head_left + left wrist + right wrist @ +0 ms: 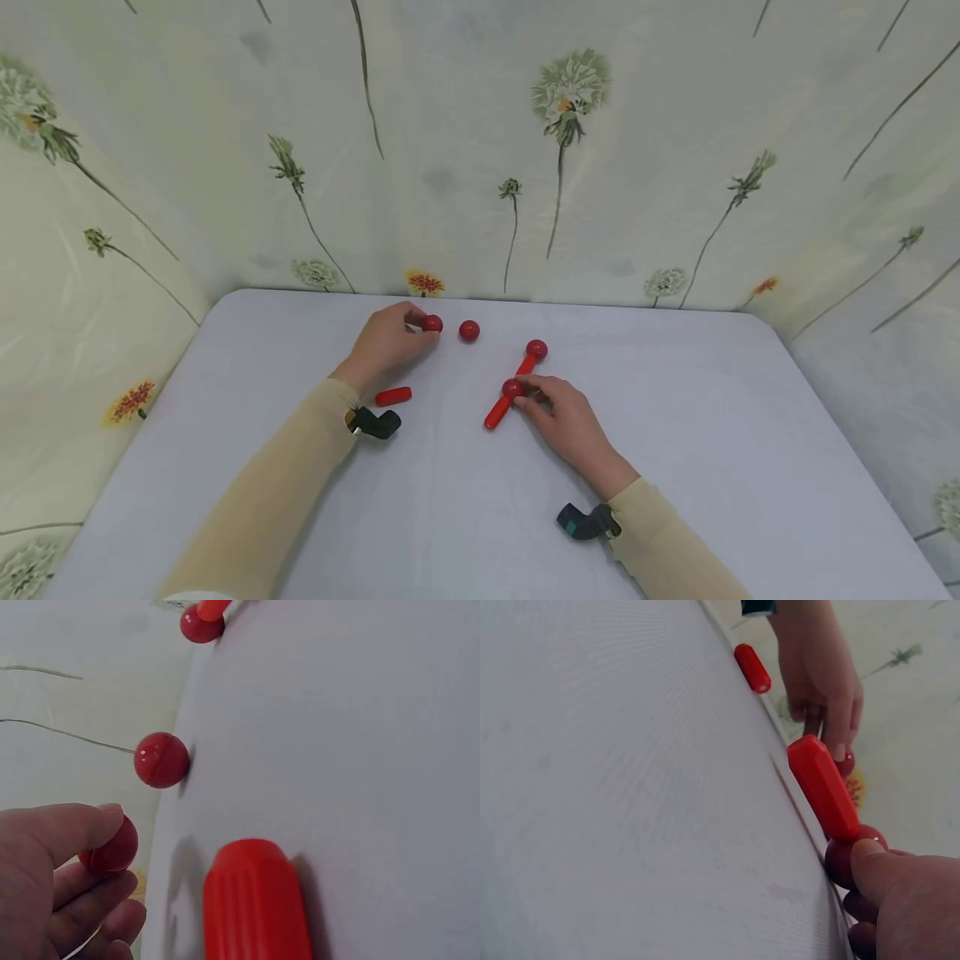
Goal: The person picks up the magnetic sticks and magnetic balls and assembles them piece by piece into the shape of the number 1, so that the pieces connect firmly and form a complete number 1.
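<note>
Left fingers (pixel 411 311): you're pinching red ball (pixel 433 324) | right fingers (pixel 543 384): pinching rod-joined ball (pixel 512 388) | likely light, hard, slippery; gripping mid-ball suits

On white table (pixel 675 400): red ball (pixel 469 331); red stick (pixel 393 397)

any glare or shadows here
Left wrist view: glints on the loose red ball, soft shadows either side of the near red stick; right wrist view: tiny glint on the red ball in the right hand; head view: faint shadow beside the left sleeve.
</note>
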A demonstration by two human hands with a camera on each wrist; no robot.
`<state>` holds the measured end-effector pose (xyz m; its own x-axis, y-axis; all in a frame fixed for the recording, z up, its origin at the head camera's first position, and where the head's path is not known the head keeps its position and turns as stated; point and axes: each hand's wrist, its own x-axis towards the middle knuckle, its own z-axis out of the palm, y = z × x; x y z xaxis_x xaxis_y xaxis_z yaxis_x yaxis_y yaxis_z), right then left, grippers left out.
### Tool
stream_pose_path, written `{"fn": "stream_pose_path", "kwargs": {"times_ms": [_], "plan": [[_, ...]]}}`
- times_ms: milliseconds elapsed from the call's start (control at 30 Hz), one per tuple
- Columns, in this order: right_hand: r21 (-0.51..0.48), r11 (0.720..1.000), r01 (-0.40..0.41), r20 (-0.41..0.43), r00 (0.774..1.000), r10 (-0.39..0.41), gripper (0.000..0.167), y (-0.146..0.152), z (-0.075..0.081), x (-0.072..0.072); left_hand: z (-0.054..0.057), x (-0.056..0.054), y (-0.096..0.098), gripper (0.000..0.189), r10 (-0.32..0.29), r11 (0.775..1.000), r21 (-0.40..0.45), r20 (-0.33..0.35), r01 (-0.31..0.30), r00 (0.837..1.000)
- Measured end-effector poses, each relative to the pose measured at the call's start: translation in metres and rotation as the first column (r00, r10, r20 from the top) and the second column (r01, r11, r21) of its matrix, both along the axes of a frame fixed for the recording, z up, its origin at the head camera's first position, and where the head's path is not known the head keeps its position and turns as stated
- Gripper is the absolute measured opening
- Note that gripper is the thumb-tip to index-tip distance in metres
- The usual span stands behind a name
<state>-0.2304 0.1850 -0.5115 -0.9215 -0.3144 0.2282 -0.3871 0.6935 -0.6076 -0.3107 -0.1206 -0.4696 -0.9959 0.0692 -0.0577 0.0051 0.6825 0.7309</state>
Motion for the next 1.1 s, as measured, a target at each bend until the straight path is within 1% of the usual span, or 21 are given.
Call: {"fn": "stream_pose_path", "kwargs": {"times_ms": [67, 200, 300, 467, 600, 700, 867, 967, 1100], "plan": [[-0.002, 1.000, -0.002, 0.001, 1.000, 0.002, 0.039, 0.000, 0.000, 0.000, 0.002, 0.004, -0.002, 0.036, 0.008, 1.000, 0.007, -0.003, -0.008, 1.000], [-0.001, 1.000, -0.003, 0.001, 1.000, 0.003, 0.039, 0.000, -0.002, 0.000, 0.003, 0.015, -0.008, 0.040, 0.030, 0.999, 0.021, 0.013, -0.030, 0.999], [-0.003, 1.000, -0.004, -0.003, 1.000, 0.004, 0.039, 0.000, -0.003, -0.001, 0.004, 0.025, -0.011, 0.040, 0.035, 0.999, 0.028, 0.025, -0.036, 0.999], [-0.015, 1.000, -0.002, -0.007, 1.000, 0.002, 0.039, 0.000, -0.003, 0.000, 0.009, 0.045, -0.013, 0.044, 0.017, 0.999, 0.050, 0.005, -0.017, 1.000], [-0.013, 1.000, -0.004, -0.004, 1.000, 0.003, 0.039, 0.000, -0.001, 0.001, 0.010, 0.060, -0.014, 0.051, -0.015, 0.997, 0.074, -0.006, 0.016, 1.000], [-0.009, 1.000, -0.002, -0.001, 1.000, 0.002, 0.039, 0.000, 0.000, 0.001, 0.009, 0.070, -0.013, 0.053, -0.047, 0.994, 0.095, -0.006, 0.047, 0.999], [-0.007, 1.000, 0.000, 0.004, 1.000, 0.000, 0.039, -0.001, 0.000, 0.000, 0.005, 0.085, -0.014, 0.049, -0.080, 0.990, 0.112, -0.029, 0.082, 0.996], [-0.003, 1.000, 0.001, 0.005, 1.000, -0.001, 0.039, -0.001, 0.000, 0.000, 0.001, 0.095, -0.013, 0.045, -0.080, 0.988, 0.128, -0.034, 0.084, 0.996], [0.006, 1.000, 0.005, 0.004, 1.000, -0.005, 0.039, -0.001, 0.001, 0.000, -0.006, 0.105, -0.007, 0.040, -0.062, 0.983, 0.170, -0.031, 0.066, 0.998]]}}
